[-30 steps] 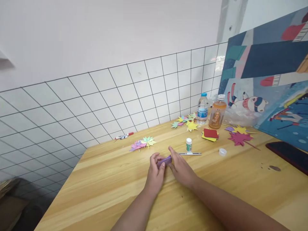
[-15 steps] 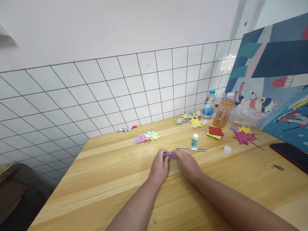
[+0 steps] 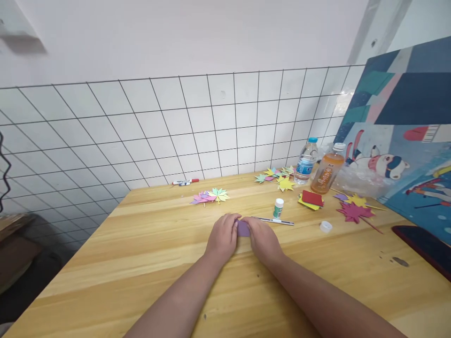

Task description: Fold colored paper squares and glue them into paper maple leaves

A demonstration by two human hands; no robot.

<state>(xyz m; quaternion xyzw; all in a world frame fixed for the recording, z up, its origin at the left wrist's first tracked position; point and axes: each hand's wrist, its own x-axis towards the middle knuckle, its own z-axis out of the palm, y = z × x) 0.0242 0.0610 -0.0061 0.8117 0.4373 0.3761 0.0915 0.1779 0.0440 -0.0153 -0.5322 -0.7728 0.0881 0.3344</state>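
Purple paper [image 3: 243, 228] between both hands' fingers [image 3: 235, 224]

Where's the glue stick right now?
In the head view, the glue stick stands upright on the wooden table, just beyond and right of the right hand, beside the ruler.

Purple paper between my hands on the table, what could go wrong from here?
1. The purple paper is mostly hidden under the left hand and right hand, so a crooked crease might go unseen.
2. The glue stick stands uncapped just beyond the right hand, its cap lying apart; a sweep of the hand could tip it.
3. The thin tool lies close by and might get nudged.
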